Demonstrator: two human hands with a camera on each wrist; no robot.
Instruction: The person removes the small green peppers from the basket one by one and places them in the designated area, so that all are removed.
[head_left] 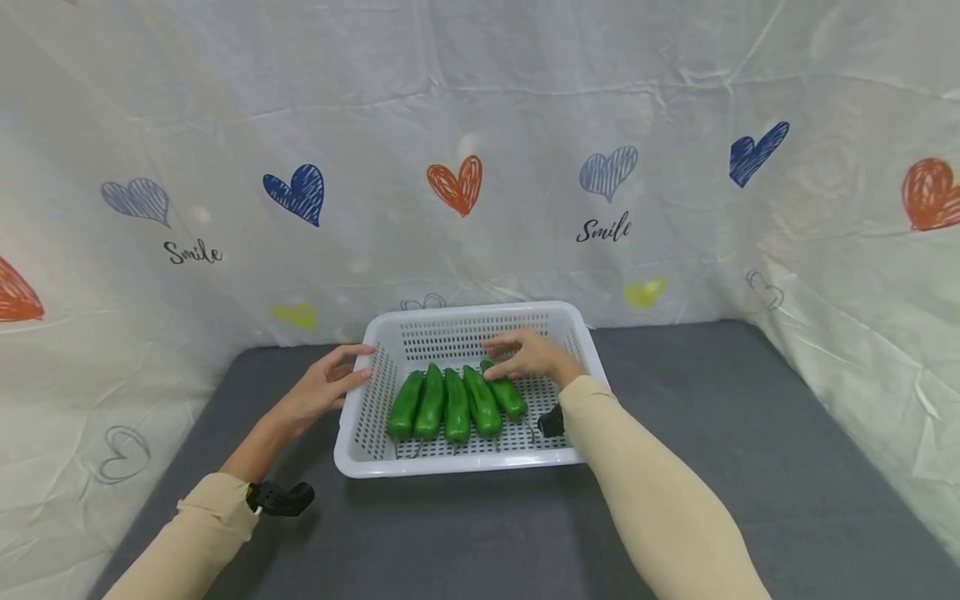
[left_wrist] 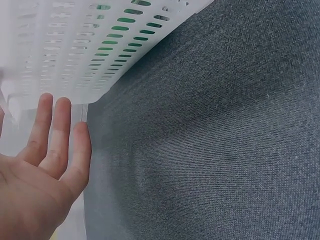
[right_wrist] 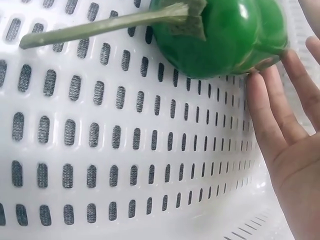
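Several long green peppers [head_left: 457, 408] lie side by side in a white perforated plastic basket [head_left: 465, 468], stems toward the near side. My right hand [head_left: 531, 357] reaches into the basket over the rightmost pepper [head_left: 512, 398]. In the right wrist view its fairly straight fingertips touch the side of that pepper [right_wrist: 225, 42], whose stem points left. My left hand [head_left: 324, 387] is at the basket's left rim, thumb and fingers spread apart. From the left wrist, its loosely bent fingers [left_wrist: 60, 132] show beside the basket's outer wall [left_wrist: 75, 55]; whether they press on it, I cannot tell.
The basket stands on a dark grey cloth-covered table [head_left: 450, 533], close to its back edge. Behind it hangs a white sheet [head_left: 525, 108] printed with hearts and the word Smile. Each wrist wears a black camera strap.
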